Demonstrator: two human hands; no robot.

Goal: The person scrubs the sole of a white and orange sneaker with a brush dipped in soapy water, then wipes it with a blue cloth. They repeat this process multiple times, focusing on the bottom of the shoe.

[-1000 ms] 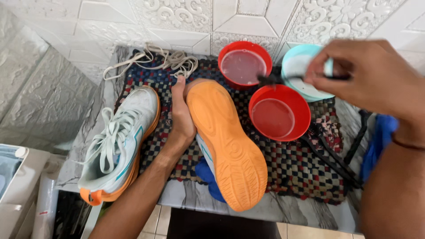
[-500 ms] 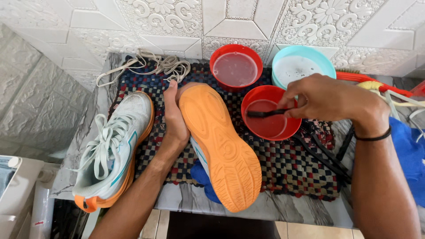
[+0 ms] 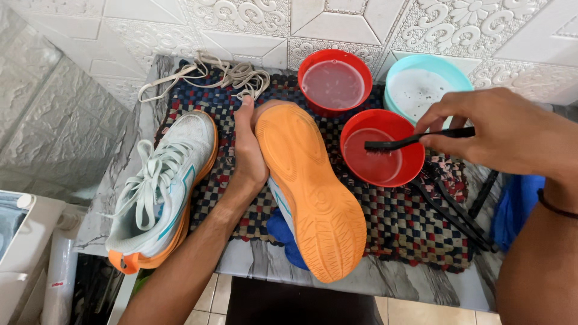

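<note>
Two shoes wait unscrubbed. Your left hand [image 3: 250, 162] grips the upturned shoe [image 3: 310, 192]; your right hand [image 3: 512, 135] pinches a brush [image 3: 409, 141] dipped in the bowl [image 3: 381, 147].

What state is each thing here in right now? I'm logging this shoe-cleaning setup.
Left hand: holds the upturned shoe.
Upturned shoe: orange sole up, on its side.
Other shoe: upright, laced.
Loose laces: off, piled on the mat.
Right hand: grips the brush.
Brush: bristles in the near red bowl.
Near red bowl: holds liquid.
Far red bowl: holds cloudy liquid.
Blue bowl: foamy.
</note>
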